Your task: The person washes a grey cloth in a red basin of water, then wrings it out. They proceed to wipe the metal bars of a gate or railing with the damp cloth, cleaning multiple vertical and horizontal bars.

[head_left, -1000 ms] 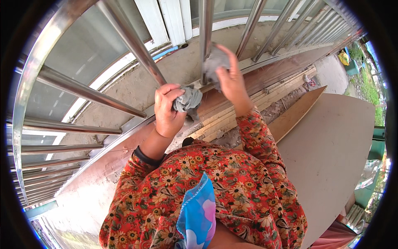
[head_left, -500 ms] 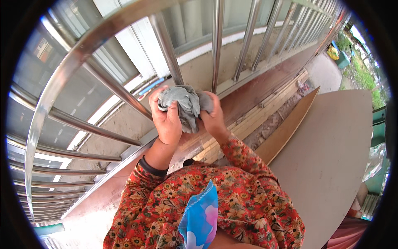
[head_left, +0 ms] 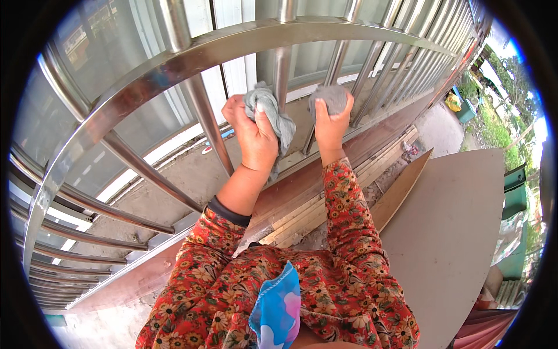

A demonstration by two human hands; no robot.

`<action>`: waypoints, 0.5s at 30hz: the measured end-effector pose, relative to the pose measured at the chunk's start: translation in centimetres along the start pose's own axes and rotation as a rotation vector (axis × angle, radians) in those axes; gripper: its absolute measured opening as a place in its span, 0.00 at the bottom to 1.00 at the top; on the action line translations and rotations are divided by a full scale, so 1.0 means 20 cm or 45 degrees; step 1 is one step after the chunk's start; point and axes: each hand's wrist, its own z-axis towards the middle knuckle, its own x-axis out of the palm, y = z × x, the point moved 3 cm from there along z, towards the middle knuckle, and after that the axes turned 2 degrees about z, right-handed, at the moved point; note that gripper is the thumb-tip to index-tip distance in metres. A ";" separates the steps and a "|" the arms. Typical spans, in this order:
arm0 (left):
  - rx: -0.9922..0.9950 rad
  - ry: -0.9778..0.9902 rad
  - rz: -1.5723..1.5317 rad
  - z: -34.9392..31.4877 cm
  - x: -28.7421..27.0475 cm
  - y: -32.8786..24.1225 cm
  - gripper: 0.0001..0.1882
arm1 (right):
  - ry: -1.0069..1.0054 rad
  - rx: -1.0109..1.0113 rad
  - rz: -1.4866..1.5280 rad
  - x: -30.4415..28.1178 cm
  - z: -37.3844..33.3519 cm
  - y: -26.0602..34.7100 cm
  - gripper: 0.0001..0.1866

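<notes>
My left hand point(head_left: 254, 138) is closed on a crumpled pale grey cloth point(head_left: 268, 110), whose loose end hangs down beside the wrist. Around a darker, rounded grey wad point(head_left: 332, 100), the fingers of my right hand point(head_left: 330, 132) are wrapped; I cannot tell whether the wad is cloth or some other scrubbing material. Both hands are raised at the metal railing, a little apart. One upright steel bar point(head_left: 282, 72) stands between them. The cloth is close to this bar, but contact is unclear.
A curved steel top rail point(head_left: 250, 45) arcs ahead, with several bars running below it to a ledge. Behind them are windows. Wooden planks point(head_left: 308, 216) and a curved thin board point(head_left: 404, 192) lie at the right, next to a large grey panel point(head_left: 444, 227).
My hands have moved apart and farther up toward the railing. The grey cloth and the darker wad, bunched together before, are now separate, one in each hand. The view has shifted too.
</notes>
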 end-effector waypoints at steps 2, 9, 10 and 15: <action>-0.230 0.194 -0.230 -0.04 0.00 0.07 0.20 | -0.019 0.173 0.085 -0.01 -0.09 -0.10 0.29; -0.108 0.299 -0.112 -0.28 -0.03 0.13 0.34 | 0.020 0.295 0.168 -0.05 -0.30 -0.27 0.28; -0.118 0.358 -0.102 -0.29 -0.03 0.13 0.36 | 0.034 0.309 0.194 -0.05 -0.30 -0.27 0.28; -0.318 0.448 -0.268 -0.15 -0.01 0.09 0.43 | 0.152 0.262 0.138 -0.08 -0.30 -0.30 0.28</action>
